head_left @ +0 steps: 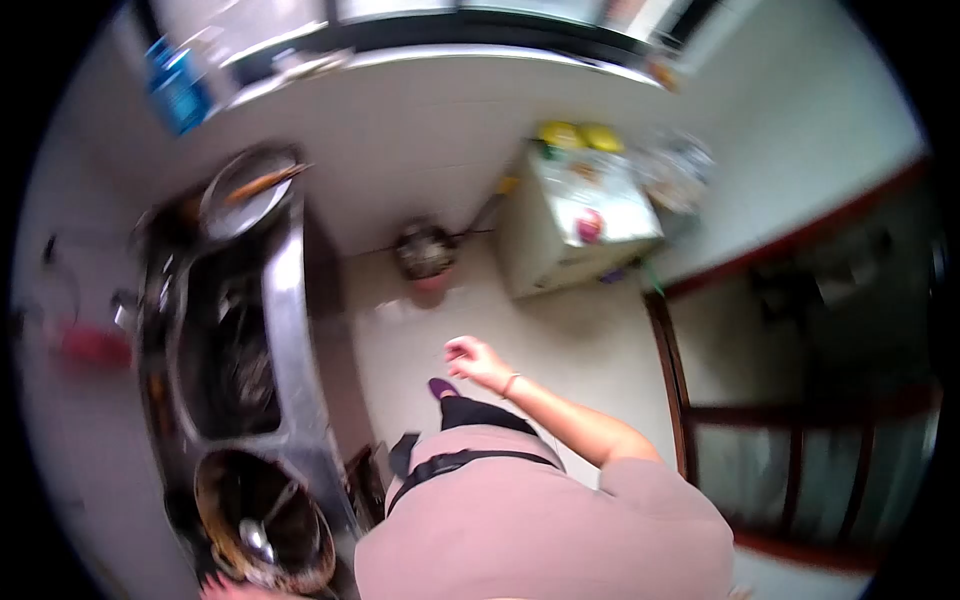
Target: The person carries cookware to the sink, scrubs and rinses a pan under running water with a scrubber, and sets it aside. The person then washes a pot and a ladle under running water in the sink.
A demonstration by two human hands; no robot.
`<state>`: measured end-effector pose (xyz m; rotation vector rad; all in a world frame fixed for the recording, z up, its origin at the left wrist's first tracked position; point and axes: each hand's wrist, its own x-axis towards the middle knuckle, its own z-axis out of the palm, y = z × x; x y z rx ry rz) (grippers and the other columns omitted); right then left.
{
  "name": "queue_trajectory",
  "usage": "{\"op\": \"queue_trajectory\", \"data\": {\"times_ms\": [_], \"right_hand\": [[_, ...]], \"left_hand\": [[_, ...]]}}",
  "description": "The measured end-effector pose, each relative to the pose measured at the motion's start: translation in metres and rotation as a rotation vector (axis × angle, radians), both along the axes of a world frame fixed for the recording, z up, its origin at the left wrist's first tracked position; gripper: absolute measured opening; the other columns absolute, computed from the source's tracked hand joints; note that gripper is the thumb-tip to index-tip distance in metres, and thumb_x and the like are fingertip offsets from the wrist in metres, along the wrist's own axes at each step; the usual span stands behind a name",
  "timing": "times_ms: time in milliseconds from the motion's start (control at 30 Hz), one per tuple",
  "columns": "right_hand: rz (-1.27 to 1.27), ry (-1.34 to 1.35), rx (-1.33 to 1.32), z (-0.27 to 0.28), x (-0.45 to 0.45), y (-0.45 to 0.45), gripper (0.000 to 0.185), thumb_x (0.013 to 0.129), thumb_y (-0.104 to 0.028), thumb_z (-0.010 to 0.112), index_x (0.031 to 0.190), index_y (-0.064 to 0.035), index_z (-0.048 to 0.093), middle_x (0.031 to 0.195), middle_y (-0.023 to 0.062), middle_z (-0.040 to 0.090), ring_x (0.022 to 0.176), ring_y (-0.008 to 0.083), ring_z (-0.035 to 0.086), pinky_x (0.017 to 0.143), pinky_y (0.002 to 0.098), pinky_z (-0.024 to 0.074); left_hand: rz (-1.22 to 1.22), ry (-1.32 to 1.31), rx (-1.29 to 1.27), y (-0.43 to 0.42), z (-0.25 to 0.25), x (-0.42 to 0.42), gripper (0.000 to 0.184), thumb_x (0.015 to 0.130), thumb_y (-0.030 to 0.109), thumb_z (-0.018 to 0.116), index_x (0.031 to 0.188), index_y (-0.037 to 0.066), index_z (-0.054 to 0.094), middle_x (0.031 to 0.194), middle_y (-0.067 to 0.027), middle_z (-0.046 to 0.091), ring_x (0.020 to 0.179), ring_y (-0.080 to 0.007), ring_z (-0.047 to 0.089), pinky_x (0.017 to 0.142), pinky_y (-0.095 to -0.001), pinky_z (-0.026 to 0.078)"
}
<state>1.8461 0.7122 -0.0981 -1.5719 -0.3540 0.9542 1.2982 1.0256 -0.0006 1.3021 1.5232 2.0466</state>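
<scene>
My right hand (pixel 475 362) hangs over the floor in front of my body, its fingers loosely curled but apart, with nothing seen in them. At the bottom left edge my left hand (pixel 225 588) shows only in part, fingers apart, close beside a large wok (pixel 215 490). Whether it touches the wok's rim cannot be made out. Inside the wok lies a metal ladle (pixel 256 540). Above the wok in view is a metal sink (pixel 285 330) holding blurred items. A round pan or lid (pixel 222 205) with a long brown object across it sits past the sink.
A white cabinet (pixel 530 240) stands by the far wall, with yellow packs (pixel 580 137), plastic bags and a red item on top. On the tiled floor (pixel 400 330) is a pot-like container (pixel 425 250). A blue bottle (pixel 178 95) is at upper left, a red-framed door (pixel 680 400) at right.
</scene>
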Motion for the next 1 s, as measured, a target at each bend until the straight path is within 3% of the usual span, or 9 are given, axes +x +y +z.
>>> {"op": "queue_trajectory", "data": {"times_ms": [33,133,167,200,367,567,800,1000], "right_hand": [[0.032,0.022,0.024,-0.003,0.014,0.009,0.031,0.077,0.000,0.050,0.108,-0.0022,0.048,0.090,0.0087,0.055,0.072,0.0139,0.058,0.064,0.0263,0.0501],[0.156,0.048,-0.015,-0.007,0.045,0.047,0.031,0.081,-0.003,0.048,0.112,-0.0040,0.046,0.099,0.0101,0.055,0.077,0.0167,0.061,0.065,0.0263,0.0505],[0.191,0.064,-0.047,-0.006,0.054,0.061,0.032,0.080,-0.001,0.047,0.112,-0.0028,0.046,0.100,0.0101,0.055,0.077,0.0164,0.060,0.065,0.0255,0.0498],[0.207,0.108,-0.029,-0.001,0.060,0.076,0.033,0.079,0.000,0.047,0.112,-0.0019,0.046,0.100,0.0103,0.055,0.077,0.0161,0.060,0.065,0.0248,0.0492],[0.476,0.067,-0.065,-0.002,0.078,0.164,0.036,0.075,0.000,0.048,0.112,-0.0014,0.045,0.101,0.0085,0.055,0.079,0.0155,0.059,0.067,0.0259,0.0474],[0.698,0.114,0.034,-0.003,0.039,0.276,0.038,0.076,-0.002,0.048,0.114,-0.0012,0.045,0.101,0.0088,0.055,0.080,0.0152,0.058,0.068,0.0262,0.0472],[0.925,0.110,0.123,0.029,-0.014,0.369,0.040,0.077,0.001,0.046,0.117,-0.0009,0.041,0.103,0.0094,0.053,0.079,0.0151,0.057,0.068,0.0258,0.0461],[0.945,0.112,0.071,0.015,-0.017,0.445,0.033,0.081,-0.005,0.048,0.113,-0.0010,0.043,0.098,0.0092,0.055,0.075,0.0162,0.058,0.065,0.0265,0.0479]], "left_hand": [[0.005,0.186,-0.017,-0.016,0.004,-0.005,0.039,0.084,0.028,0.051,0.107,-0.003,0.050,0.105,-0.0188,0.054,0.097,-0.0315,0.053,0.081,-0.0386,0.045],[0.067,-0.053,-0.085,-0.047,0.051,0.090,0.042,0.087,0.026,0.046,0.116,-0.005,0.043,0.115,-0.0196,0.048,0.104,-0.0307,0.050,0.083,-0.0395,0.044],[0.086,-0.038,-0.124,-0.054,0.057,0.099,0.047,0.089,0.027,0.043,0.121,-0.006,0.034,0.120,-0.0208,0.042,0.104,-0.0300,0.049,0.082,-0.0389,0.045],[0.145,-0.060,-0.153,-0.058,0.062,0.109,0.046,0.090,0.028,0.042,0.121,-0.006,0.035,0.120,-0.0213,0.043,0.104,-0.0299,0.049,0.082,-0.0382,0.044],[0.303,-0.060,-0.206,-0.102,0.069,0.116,0.044,0.091,0.026,0.041,0.122,-0.004,0.033,0.123,-0.0183,0.041,0.104,-0.0274,0.049,0.083,-0.0369,0.043],[0.542,-0.119,-0.203,-0.132,0.061,0.089,0.041,0.092,0.025,0.038,0.123,-0.002,0.034,0.124,-0.0191,0.040,0.102,-0.0272,0.050,0.083,-0.0367,0.042],[0.617,-0.269,-0.120,-0.101,0.051,0.095,0.044,0.092,0.028,0.038,0.122,-0.005,0.033,0.120,-0.0219,0.042,0.102,-0.0292,0.051,0.084,-0.0365,0.042],[0.697,-0.274,-0.105,-0.093,0.065,0.108,0.043,0.092,0.026,0.037,0.122,-0.005,0.033,0.120,-0.0217,0.043,0.100,-0.0279,0.051,0.083,-0.0359,0.042]]}}
